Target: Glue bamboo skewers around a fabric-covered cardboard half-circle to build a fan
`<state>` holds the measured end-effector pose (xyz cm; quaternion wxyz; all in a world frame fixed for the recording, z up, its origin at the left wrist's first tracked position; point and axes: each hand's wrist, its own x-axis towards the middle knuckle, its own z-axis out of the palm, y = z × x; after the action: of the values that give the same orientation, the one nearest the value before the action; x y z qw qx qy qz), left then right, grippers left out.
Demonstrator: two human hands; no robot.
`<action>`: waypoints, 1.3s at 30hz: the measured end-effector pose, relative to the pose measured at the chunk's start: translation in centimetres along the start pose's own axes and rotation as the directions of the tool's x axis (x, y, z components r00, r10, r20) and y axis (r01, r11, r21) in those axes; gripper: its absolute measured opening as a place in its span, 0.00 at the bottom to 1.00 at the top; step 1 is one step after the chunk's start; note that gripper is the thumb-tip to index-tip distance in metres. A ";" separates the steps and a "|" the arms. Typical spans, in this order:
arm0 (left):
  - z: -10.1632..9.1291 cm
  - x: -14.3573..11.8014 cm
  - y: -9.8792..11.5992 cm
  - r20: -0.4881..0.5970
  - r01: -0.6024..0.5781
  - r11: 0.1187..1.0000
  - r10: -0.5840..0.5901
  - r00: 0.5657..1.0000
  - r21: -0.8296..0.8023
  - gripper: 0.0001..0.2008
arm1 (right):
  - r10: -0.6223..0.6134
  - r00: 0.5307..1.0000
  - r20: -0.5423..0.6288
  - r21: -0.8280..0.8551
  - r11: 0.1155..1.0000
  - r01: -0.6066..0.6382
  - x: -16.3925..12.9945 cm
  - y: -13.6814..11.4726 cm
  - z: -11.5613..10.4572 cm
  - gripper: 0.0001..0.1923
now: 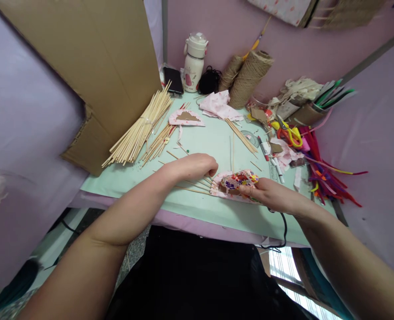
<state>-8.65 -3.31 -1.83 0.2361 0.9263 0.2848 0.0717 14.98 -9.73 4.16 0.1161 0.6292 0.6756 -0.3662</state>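
Pinching a few thin wooden sticks point(197, 186) against the pale green table point(123, 178), the left hand point(193, 166) lies knuckles up, its fingers curled tight and closed over the stick ends just under the fingertips. The sticks fan out flat from there toward the right hand point(273, 195). That hand grips a small fabric piece point(240, 180), soft and rounded, printed with bright spots on pink (its far edge looks frilled); thumb and fingers are closed on its near side, and the cloth sits right at the fingertips, touching the fanned stick ends. A black cord point(283, 231) trails off the table edge below the right wrist.

Beyond the left fingers lies a big bundle of pale straight sticks point(140, 126), with a smaller loose heap beside it. Further out from the right fingers are smooth yellow-handled scissors point(292, 133), a fuzzy tangle of red and purple pipe cleaners point(323, 173), and two rough cones of brown twine point(248, 78). A white flask point(194, 60) stands at the back wall, and a sheet of brown cardboard point(100, 58) leans at the far left.
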 end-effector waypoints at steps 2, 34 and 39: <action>0.1 0.0 -0.1 -0.003 -0.004 1.000 0.004 1.000 0.002 0.09 | 0.002 1.000 0.006 0.005 1.000 -0.002 0.0 -0.1 0.0 0.34; 0.0 0.1 0.1 0.007 -0.031 0.999 0.031 1.000 0.026 0.11 | -0.207 0.830 -0.517 -0.047 0.976 0.214 -1.5 1.9 6.3 0.22; -0.1 0.0 0.4 0.016 -0.029 0.999 0.028 0.999 0.028 0.10 | -0.226 0.808 -0.545 -0.078 0.972 0.220 -1.4 2.1 6.6 0.22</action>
<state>-8.45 -3.53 -1.54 0.2242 0.9340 0.2708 0.0641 15.21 -15.19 -0.32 -0.1231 0.6234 0.7515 -0.1773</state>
